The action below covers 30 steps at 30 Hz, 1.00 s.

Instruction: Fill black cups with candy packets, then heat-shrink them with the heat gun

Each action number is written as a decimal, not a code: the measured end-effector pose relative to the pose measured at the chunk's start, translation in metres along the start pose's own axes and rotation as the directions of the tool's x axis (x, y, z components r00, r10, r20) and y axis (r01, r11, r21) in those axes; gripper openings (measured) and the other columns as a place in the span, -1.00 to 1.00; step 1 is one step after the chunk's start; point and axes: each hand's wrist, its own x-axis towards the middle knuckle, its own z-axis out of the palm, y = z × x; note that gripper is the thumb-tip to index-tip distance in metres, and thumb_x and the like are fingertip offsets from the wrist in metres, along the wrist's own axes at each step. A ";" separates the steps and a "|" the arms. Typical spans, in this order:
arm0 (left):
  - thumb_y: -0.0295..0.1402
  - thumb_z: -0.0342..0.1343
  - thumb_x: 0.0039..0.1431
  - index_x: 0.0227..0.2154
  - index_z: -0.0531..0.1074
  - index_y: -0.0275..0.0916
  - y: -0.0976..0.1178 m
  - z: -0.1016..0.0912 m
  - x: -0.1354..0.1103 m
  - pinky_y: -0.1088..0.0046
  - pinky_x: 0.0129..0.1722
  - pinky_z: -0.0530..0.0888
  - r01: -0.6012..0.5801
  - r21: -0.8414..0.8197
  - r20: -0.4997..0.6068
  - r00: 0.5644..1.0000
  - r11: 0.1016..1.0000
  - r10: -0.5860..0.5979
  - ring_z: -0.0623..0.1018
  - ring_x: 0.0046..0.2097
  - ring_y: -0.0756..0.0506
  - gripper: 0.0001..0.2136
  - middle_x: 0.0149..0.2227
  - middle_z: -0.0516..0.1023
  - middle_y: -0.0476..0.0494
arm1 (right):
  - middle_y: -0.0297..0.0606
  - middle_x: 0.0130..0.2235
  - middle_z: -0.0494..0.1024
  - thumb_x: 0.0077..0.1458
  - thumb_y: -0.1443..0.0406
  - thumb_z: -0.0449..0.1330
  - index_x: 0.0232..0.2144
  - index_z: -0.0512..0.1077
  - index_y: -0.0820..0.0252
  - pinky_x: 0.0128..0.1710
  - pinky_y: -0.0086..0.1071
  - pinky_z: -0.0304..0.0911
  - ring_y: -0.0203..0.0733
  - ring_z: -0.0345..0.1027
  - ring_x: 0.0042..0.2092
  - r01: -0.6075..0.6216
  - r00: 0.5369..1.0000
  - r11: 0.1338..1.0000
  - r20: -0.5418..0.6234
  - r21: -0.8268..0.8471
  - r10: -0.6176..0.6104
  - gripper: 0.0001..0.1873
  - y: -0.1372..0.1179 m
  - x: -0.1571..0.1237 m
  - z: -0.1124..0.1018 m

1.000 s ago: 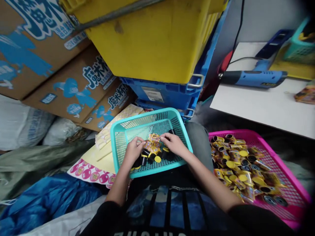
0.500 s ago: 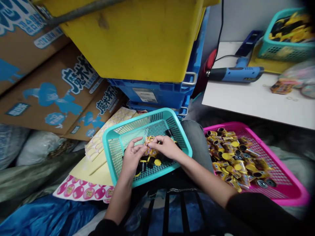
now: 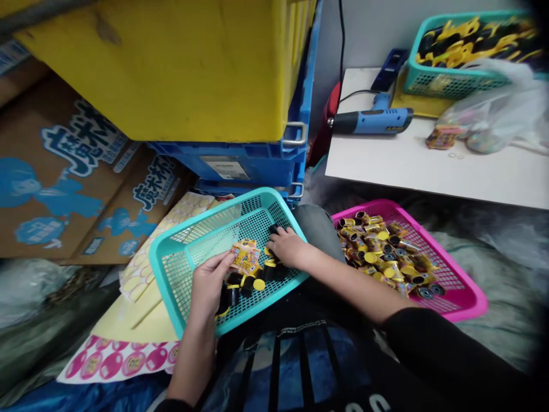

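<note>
My left hand point(image 3: 211, 279) pinches a flat printed plastic sleeve point(image 3: 245, 259), yellow and pink, between thumb and fingers over the turquoise basket point(image 3: 166, 286). At the basket's right side, my right hand point(image 3: 290, 247) has its fingers curled round a small black canister point(image 3: 273, 229); most of its grip is hidden from above. Several black canisters with yellow lids point(image 3: 234, 293) lie near my hands in the basket. Among them a loose-looking yellow lid point(image 3: 259, 284) shows.
A pink basket point(image 3: 465, 286) of wrapped canisters stands right of my leg. A heat gun point(image 3: 377, 121) lies on the white table point(image 3: 386, 166), near another turquoise basket point(image 3: 446, 86). Yellow and blue crates point(image 3: 206, 74) rise ahead, cartons point(image 3: 77, 189) at left, sticker sheets point(image 3: 115, 360) below.
My hands were together at the printed sleeve. My right hand has moved away to the right onto a black canister, while my left keeps the sleeve. The view has shifted right.
</note>
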 end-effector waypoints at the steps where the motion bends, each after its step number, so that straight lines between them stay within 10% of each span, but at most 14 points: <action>1: -0.23 0.41 -0.29 -0.41 0.59 -0.30 -0.001 0.000 0.000 0.48 -0.33 0.51 0.019 -0.007 0.030 0.999 1.000 -0.019 0.56 -0.42 -0.02 -0.67 -0.42 0.64 -0.09 | 0.07 -0.09 0.46 0.11 0.45 0.09 -0.20 0.49 0.37 -0.03 -0.01 0.14 0.21 0.17 0.06 0.010 1.000 1.000 0.002 -0.001 -0.010 -0.77 0.002 0.002 0.000; 5: -0.19 0.40 -0.26 -0.41 0.58 -0.30 -0.005 -0.002 -0.002 0.42 -0.29 0.54 0.108 -0.028 0.141 0.985 0.994 -0.103 0.58 -0.39 -0.05 -0.66 -0.38 0.64 -0.11 | -0.05 -0.10 0.44 0.13 0.29 0.18 -0.10 0.46 0.27 -0.01 -0.16 0.18 0.02 0.21 0.01 0.190 0.981 0.968 -0.078 0.163 -0.180 -0.72 0.016 0.000 -0.010; 9: -0.16 0.39 -0.25 -0.36 0.58 -0.30 -0.003 -0.003 -0.005 0.43 -0.27 0.55 0.125 0.076 0.183 0.973 0.989 -0.137 0.59 -0.35 -0.06 -0.62 -0.32 0.64 -0.13 | -0.14 -0.09 0.38 0.17 0.19 0.16 0.08 0.31 0.23 0.03 -0.23 0.19 -0.18 0.25 -0.03 0.443 0.892 0.651 -0.375 0.616 -0.253 -0.55 0.023 -0.014 -0.014; 16: -0.18 0.40 -0.27 -0.37 0.59 -0.33 0.004 0.006 -0.005 0.32 -0.21 0.56 0.121 0.099 0.180 0.974 0.988 -0.138 0.60 -0.30 -0.12 -0.62 -0.31 0.65 -0.18 | -0.36 -0.35 0.39 -0.11 0.14 0.36 -0.15 0.32 0.24 -0.46 -0.50 0.22 -0.41 0.26 -0.44 0.244 0.967 0.124 -0.251 0.962 0.044 -0.49 0.011 -0.024 -0.004; 30: -0.14 0.36 -0.18 -0.32 0.61 -0.28 0.009 0.008 -0.006 0.35 -0.25 0.57 0.093 0.085 0.232 0.966 0.992 -0.111 0.62 -0.27 -0.14 -0.63 -0.28 0.65 -0.20 | -0.37 -0.44 0.45 -0.12 0.23 0.35 -0.19 0.42 0.26 -0.37 -0.44 0.28 -0.34 0.35 -0.41 0.238 0.971 0.213 -0.237 0.948 -0.034 -0.59 0.017 -0.025 0.003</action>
